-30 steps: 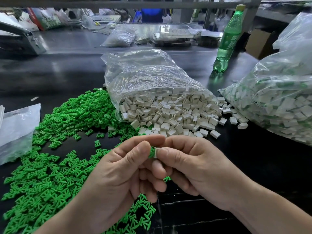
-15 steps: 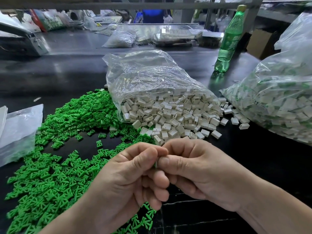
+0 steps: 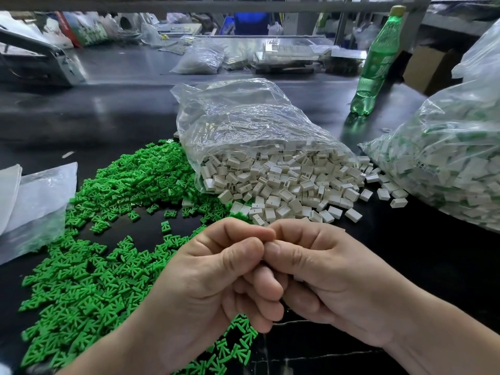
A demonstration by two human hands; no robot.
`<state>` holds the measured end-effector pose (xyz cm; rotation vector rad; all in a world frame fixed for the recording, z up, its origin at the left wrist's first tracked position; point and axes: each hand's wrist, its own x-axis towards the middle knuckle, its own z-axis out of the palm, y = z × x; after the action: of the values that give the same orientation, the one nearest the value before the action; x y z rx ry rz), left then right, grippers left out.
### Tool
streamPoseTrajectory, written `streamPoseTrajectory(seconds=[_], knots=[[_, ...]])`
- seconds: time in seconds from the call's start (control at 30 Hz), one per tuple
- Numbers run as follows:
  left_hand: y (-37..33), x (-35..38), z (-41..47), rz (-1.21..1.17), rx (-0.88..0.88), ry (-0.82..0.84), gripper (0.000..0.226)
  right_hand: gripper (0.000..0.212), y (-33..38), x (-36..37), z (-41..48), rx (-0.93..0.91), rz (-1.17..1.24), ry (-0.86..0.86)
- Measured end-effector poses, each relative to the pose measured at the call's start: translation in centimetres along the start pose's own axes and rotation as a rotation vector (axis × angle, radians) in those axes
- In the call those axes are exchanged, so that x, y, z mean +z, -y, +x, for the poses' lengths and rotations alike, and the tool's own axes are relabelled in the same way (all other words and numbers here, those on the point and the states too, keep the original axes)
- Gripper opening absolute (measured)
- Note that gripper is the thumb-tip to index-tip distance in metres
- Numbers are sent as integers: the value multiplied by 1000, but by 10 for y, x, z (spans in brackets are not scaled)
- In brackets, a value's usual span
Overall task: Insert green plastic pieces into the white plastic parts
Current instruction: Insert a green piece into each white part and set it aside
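Above the table (image 3: 108,117), curled left hand (image 3: 216,280) touches curled right hand (image 3: 324,272)

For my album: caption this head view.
Left hand and right hand meet over green pieces beside a bag spilling white parts.

A glossy black tabletop (image 3: 108,112) shone with pale reflections. A grey metal rail (image 3: 243,6) crossed above, and a cardboard box (image 3: 430,69) stood far right.

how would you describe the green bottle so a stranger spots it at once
Start at the clear bag spilling white parts in the middle. Behind it to the right stands the green bottle. It alone stands tall and upright, translucent with a yellowish cap.
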<state>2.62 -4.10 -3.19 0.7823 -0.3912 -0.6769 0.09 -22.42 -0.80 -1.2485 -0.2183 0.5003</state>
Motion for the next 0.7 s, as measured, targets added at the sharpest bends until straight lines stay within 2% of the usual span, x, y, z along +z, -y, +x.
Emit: streamPoseTrajectory(seconds=[0.37, 0.53, 0.7], knots=[[-1, 2, 0, 2, 9, 25, 14, 26, 4, 1, -3, 28, -5, -13], [-1, 6, 0, 7, 27, 25, 13, 24, 2, 0, -3, 19, -15, -2], [-1, 11, -2, 92, 101, -26, 24, 25, 2, 3, 0, -59, 20, 25]])
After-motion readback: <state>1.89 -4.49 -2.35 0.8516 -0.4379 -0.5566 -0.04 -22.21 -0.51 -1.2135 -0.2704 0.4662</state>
